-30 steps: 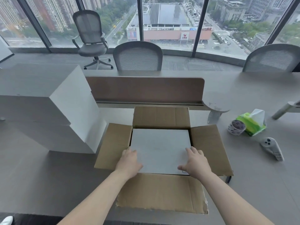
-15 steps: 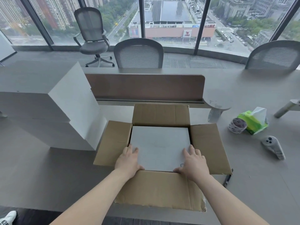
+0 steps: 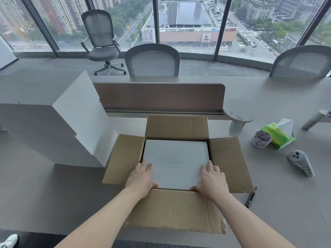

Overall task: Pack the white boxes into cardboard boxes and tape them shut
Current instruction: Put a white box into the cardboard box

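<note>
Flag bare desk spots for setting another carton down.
Free: desk left-front, bordered by white stack and carton; right-front, nearer than controller; far strip behind divider. Crowded: right of carton, with tape, tissues, controller.

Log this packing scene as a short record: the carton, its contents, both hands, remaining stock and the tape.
Carton: open brown cardboard box, four flaps folded out, on the grey table
Contents: flat white box lying inside
Hands: left hand and right hand, fingers straight, flat on the white box's near corners
Stock: stack of white boxes left of the carton
Tape: printed tape roll on the right, beside a green tissue pack
Sealed: no
</note>
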Tool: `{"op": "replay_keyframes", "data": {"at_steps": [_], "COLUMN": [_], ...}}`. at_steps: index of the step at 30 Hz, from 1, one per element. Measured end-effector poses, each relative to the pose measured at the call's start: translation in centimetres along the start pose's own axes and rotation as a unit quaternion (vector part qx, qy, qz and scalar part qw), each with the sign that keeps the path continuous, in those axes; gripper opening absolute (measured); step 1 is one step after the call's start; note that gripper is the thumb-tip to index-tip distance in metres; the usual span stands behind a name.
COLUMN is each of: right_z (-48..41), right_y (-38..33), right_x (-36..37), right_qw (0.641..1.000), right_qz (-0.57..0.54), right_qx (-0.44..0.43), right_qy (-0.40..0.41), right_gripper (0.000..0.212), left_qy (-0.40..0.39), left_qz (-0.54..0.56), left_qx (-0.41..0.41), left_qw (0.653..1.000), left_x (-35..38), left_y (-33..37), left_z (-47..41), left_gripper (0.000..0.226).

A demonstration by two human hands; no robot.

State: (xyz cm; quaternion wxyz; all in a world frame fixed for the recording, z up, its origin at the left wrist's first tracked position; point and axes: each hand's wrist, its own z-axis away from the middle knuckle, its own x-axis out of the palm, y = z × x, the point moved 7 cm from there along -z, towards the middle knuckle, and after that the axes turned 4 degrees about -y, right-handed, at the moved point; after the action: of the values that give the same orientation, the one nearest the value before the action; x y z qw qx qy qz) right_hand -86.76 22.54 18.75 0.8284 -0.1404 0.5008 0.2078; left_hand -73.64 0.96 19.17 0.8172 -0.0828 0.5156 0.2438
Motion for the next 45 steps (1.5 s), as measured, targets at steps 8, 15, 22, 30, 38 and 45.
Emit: {"op": "replay_keyframes", "data": {"at_steps": [8, 15, 22, 30, 38, 45], "right_z": [-0.1, -0.2, 1.0, 5.5, 8.0, 8.2], "right_y": [-0.2, 0.1, -0.2, 1.4, 4.6, 4.9], "right_x": [0.2, 0.4, 0.1, 0.4, 2.6, 3.5], "right_qw": [1.0, 1.0, 0.999, 0.955, 0.912, 0.802], "right_qz": [0.014, 0.004, -0.042, -0.283, -0.379, -0.566], "right_qx": [0.002, 0.003, 0.005, 0.029, 0.139, 0.18], "right_qy": [-0.01, -0.001, 0.022, 0.077, 0.073, 0.072], "right_gripper": [0.108, 0.106, 0.083, 0.044, 0.027, 0.03], "left_qy": [-0.009, -0.008, 0.017, 0.086, 0.051, 0.072], "left_qz": [0.005, 0.02, 0.099, 0.272, 0.315, 0.417], "left_qx": [-0.008, -0.015, -0.029, -0.141, -0.18, -0.171], "left_qw": [1.0, 1.0, 0.995, 0.948, 0.931, 0.89], "left_x": [0.4, 0.6, 0.2, -0.3, 1.2, 2.1], "left_y": [-0.1, -0.2, 0.0, -1.5, -3.5, -3.5], "left_z": [-0.2, -0.5, -0.1, 5.1, 7.1, 7.3], "left_gripper": [0.091, 0.093, 0.069, 0.051, 0.053, 0.054]}}
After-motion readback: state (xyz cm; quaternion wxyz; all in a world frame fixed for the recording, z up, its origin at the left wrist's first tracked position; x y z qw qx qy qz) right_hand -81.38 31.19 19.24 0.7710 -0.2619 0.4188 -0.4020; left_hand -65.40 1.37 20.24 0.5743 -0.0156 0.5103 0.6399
